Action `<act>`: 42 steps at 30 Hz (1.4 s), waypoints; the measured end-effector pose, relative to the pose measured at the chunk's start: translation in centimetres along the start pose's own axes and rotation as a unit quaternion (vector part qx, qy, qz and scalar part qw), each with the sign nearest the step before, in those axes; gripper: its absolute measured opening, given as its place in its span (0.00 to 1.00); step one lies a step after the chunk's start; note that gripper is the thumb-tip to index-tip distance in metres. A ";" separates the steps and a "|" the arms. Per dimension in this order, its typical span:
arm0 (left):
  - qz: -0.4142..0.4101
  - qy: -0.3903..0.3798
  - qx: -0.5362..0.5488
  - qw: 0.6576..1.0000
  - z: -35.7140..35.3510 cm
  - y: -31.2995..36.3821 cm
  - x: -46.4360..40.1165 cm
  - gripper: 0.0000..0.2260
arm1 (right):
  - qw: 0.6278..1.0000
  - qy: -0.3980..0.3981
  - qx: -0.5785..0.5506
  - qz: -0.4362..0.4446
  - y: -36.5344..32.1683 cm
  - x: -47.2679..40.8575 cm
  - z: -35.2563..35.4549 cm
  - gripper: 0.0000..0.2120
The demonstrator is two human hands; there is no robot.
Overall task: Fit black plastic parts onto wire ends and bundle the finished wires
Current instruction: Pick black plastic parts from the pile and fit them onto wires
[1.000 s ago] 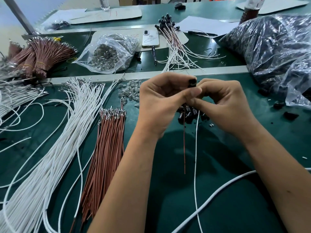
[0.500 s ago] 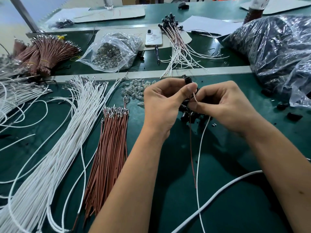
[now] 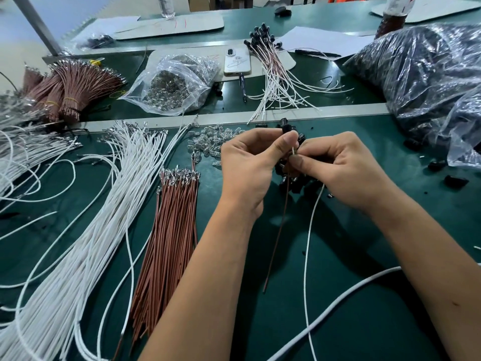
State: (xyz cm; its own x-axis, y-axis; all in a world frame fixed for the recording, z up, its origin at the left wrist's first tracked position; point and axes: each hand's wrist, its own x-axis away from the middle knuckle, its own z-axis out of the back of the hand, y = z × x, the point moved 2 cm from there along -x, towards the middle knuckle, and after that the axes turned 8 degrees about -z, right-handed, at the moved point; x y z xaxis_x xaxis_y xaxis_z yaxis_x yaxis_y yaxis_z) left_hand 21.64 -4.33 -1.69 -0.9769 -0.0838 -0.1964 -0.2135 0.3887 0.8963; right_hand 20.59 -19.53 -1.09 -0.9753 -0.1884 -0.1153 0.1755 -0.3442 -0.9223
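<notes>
**Black part and wire ends, held above worktop**

Head view: left hand (image 3: 247,162) pinches black plastic part (image 3: 286,129); right hand (image 3: 343,165) pinches white wire (image 3: 308,243) and brown wire (image 3: 277,238) below it, over green worktop (image 3: 364,295). Loose black parts (image 3: 294,182) beneath.

- Black plastic part (image 3: 286,129): small, dark, pinched at the fingertips at table centre, with a white wire (image 3: 308,246) and a brown wire (image 3: 277,238) trailing toward 6 o'clock.
- Loose black parts (image 3: 296,182): heaped just beneath.
- Finished wires (image 3: 273,71): capped, fanned at 12 o'clock.
</notes>
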 end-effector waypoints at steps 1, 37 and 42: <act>0.006 0.001 0.007 1.000 0.0 0.0 0.0 0.05 | 1.000 0.006 0.000 0.002 0.0 0.0 0.0 0.09; -0.010 0.165 0.230 0.959 6.7 3.2 -2.7 0.06 | 0.896 -0.107 0.422 0.088 -4.5 -9.0 -9.7 0.08; -0.012 0.118 0.207 0.971 6.4 3.1 -2.6 0.03 | 0.894 -0.089 0.432 0.083 -4.8 -8.3 -8.3 0.05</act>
State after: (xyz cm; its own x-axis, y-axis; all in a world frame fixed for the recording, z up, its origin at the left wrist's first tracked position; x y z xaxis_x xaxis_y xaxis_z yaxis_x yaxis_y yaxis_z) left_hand 23.52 2.92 -0.98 -0.9553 -0.2861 -0.0750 -0.2649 0.7152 0.6468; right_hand 26.72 -8.65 1.22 -0.9031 -0.4192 -0.0935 0.4286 -0.8654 -0.2596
